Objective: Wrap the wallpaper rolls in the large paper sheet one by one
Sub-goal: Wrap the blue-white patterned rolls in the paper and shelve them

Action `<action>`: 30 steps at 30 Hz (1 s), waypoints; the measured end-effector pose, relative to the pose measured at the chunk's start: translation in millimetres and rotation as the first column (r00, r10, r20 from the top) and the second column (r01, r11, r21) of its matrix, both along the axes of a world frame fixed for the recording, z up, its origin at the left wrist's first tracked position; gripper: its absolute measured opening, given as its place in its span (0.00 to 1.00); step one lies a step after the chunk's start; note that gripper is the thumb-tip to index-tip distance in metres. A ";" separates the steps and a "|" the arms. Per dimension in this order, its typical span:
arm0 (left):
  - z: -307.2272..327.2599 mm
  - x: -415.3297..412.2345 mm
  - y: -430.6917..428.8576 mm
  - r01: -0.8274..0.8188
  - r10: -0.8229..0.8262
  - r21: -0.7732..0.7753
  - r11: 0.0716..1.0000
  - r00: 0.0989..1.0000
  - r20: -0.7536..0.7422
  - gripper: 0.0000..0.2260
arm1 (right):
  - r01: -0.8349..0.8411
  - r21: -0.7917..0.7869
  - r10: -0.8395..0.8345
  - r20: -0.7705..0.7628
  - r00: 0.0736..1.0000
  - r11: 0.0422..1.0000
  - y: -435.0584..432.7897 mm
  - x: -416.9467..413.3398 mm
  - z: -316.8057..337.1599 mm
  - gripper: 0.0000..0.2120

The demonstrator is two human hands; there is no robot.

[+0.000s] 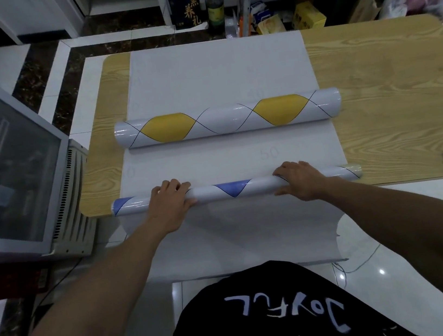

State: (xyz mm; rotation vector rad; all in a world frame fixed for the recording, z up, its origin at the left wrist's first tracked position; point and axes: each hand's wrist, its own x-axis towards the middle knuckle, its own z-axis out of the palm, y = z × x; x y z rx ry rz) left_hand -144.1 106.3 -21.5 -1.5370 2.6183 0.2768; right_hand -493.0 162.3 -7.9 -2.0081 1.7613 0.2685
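One wide-angle camera worn on the head looks forward and steeply down, close over the near edge of the light wood-grain table (388,87), so the left hand (172,203) and right hand (300,181), gripping the white blue-diamond wallpaper roll (234,188), sit low-centre and the table's far edge lies near the top.

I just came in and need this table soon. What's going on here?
A person is wrapping wallpaper rolls. The left hand and right hand grip the blue-patterned roll, which lies across the large paper sheet at the near edge of the wooden table. The sheet's near end hangs off the table, not yet over the roll. The yellow-patterned roll lies farther back on the sheet, untouched.
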 end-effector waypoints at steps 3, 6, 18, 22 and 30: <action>2.2 -3.0 1.4 0.014 -0.014 0.000 1.000 0.999 0.043 0.18 | -0.007 0.040 0.007 0.007 1.000 0.999 3.3 -1.8 -4.1 0.24; 2.7 -3.6 2.3 0.015 -0.015 0.000 1.000 0.998 0.061 0.17 | -0.046 0.038 0.048 -0.053 0.997 0.998 2.2 -1.7 -0.5 0.22; 3.2 -3.1 4.6 0.010 -0.012 0.026 1.000 0.997 0.078 0.27 | 0.022 0.099 -0.009 -0.128 0.992 0.995 -5.0 -1.7 0.0 0.26; 1.7 -2.2 -4.2 0.028 -0.033 0.057 0.998 0.995 0.095 0.17 | 0.068 0.097 -0.066 -0.031 0.997 0.993 -4.3 -3.7 4.1 0.24; -0.4 1.0 -10.3 0.067 -0.071 0.063 0.996 0.995 0.063 0.15 | 0.052 0.060 -0.049 -0.046 0.998 0.997 -1.8 0.5 1.7 0.32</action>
